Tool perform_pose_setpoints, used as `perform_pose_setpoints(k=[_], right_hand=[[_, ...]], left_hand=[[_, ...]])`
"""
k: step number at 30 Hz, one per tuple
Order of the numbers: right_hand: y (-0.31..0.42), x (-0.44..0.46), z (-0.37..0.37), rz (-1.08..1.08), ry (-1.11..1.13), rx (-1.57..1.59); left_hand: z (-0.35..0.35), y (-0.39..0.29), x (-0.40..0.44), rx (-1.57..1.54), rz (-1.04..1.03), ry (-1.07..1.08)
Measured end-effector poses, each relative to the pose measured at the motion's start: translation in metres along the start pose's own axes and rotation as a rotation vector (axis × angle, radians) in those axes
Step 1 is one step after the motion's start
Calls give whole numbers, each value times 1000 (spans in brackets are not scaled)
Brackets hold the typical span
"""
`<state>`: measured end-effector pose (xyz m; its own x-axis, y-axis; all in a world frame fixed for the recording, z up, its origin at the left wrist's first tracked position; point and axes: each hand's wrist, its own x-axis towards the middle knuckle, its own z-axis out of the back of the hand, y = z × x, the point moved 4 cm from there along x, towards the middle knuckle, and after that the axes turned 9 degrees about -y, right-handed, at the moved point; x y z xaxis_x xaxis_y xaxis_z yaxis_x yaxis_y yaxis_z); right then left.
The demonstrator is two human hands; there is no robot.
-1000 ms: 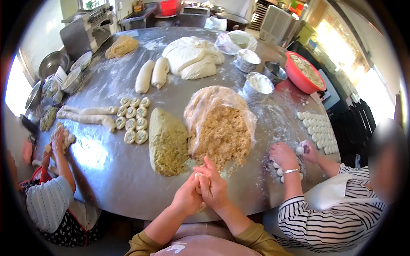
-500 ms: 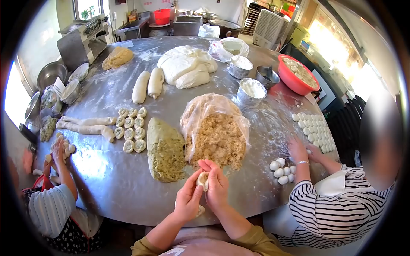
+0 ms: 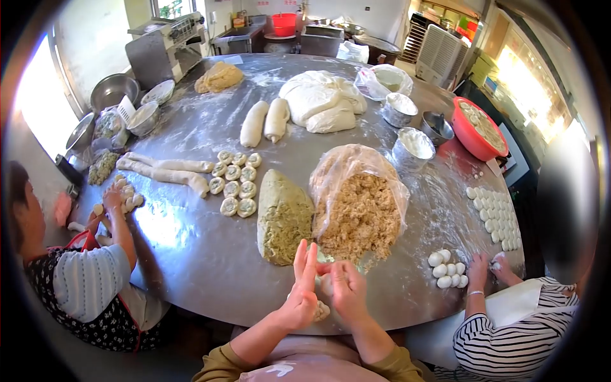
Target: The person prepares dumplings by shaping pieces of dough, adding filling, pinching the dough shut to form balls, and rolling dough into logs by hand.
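Note:
Just in front of me, my left hand (image 3: pixel 300 294) is raised with its fingers straight and its palm turned toward my right hand. My right hand (image 3: pixel 349 291) is closed beside it, thumb and fingers around a small piece of dough (image 3: pixel 326 284), which is largely hidden. Another pale dough piece (image 3: pixel 321 311) lies on the table by my left wrist. Beyond my hands sit a mound of green filling (image 3: pixel 283 216) and a heap of brown crumbly filling (image 3: pixel 364 216), partly under a clear plastic bag (image 3: pixel 328 184).
Several filled dough pieces (image 3: pixel 238 181) and dough ropes (image 3: pixel 168 172) lie left. Farther back are dough logs (image 3: pixel 254 124) and a large dough mass (image 3: pixel 323 105). Co-workers handle dough on both sides; dough balls (image 3: pixel 449 270) and a red basin (image 3: pixel 477 134) are right.
My hands have parted from cupping the dough together: the left has straightened its fingers, and the right has closed around the piece. The camera view has shifted left.

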<state>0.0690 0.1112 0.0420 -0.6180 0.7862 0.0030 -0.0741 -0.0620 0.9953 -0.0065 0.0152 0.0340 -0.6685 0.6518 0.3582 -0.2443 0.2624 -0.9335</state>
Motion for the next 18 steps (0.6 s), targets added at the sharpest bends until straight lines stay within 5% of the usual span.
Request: perform_pose_setpoints(k=[2, 6, 7, 11, 15, 18], right_hand=[[17, 2, 4, 325, -82, -201], [17, -13, -12, 647, 214, -280], [3, -5, -10, 564, 336, -292], [-12, 31, 4, 342, 91, -312], [23, -12, -16, 556, 306, -269], [-9, 25, -9, 291, 113, -151]], left_hand=[[6, 15, -2, -135, 86, 89], [-2, 5, -3, -190, 211, 352], [-3, -1, -3, -70, 173, 411], [-13, -16, -23, 230, 113, 360], [-12, -11, -18, 500, 28, 322], [-19, -24, -23, 564, 0, 267]])
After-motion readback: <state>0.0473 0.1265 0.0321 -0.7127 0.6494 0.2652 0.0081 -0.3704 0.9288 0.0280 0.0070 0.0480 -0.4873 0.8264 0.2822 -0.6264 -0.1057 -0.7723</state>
